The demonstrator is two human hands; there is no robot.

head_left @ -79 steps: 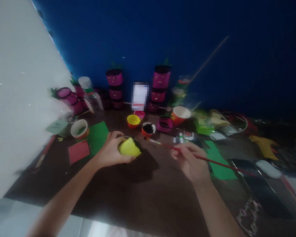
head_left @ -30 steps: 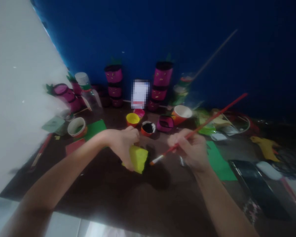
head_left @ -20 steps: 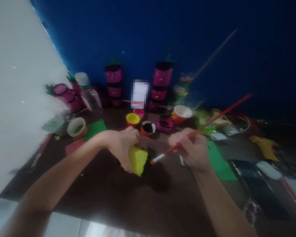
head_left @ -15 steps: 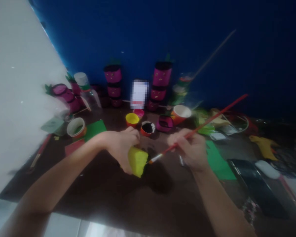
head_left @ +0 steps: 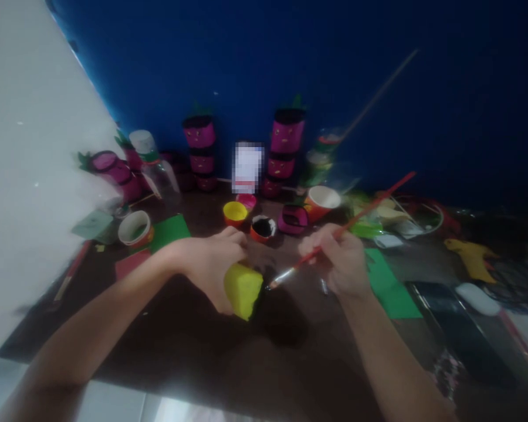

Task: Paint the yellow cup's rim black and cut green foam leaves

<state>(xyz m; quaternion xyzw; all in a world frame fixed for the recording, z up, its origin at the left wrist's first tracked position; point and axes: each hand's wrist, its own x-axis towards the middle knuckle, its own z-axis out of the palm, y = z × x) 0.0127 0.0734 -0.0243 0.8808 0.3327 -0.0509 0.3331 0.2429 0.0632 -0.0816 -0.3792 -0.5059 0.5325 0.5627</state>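
My left hand (head_left: 215,266) is closed around a yellow painted piece (head_left: 243,291) with a dark right edge; its exact kind does not show. In my right hand (head_left: 334,261) is a red-handled paintbrush (head_left: 381,202), gripped like a pen. The brush's dark tip points left and sits close beside the yellow piece's dark edge. Just beyond the hands stand a cup of black paint (head_left: 263,228), a cup of yellow paint (head_left: 234,213) and a cup of pink paint (head_left: 246,202). A small magenta piece with a black rim (head_left: 293,218) is beside the black paint.
Magenta stacked figures (head_left: 287,140) and a phone with a blurred screen (head_left: 247,167) stand against the blue wall. Paper cups (head_left: 135,227), a plastic bottle (head_left: 156,164) and green paper (head_left: 391,287) lie around. A dark phone-like slab (head_left: 460,334) is at right.
The paintbrush has tilted slightly, its handle end moving left and its tip easing off the yellow piece's edge. The yellow piece has turned and shifted a little left in my left hand.
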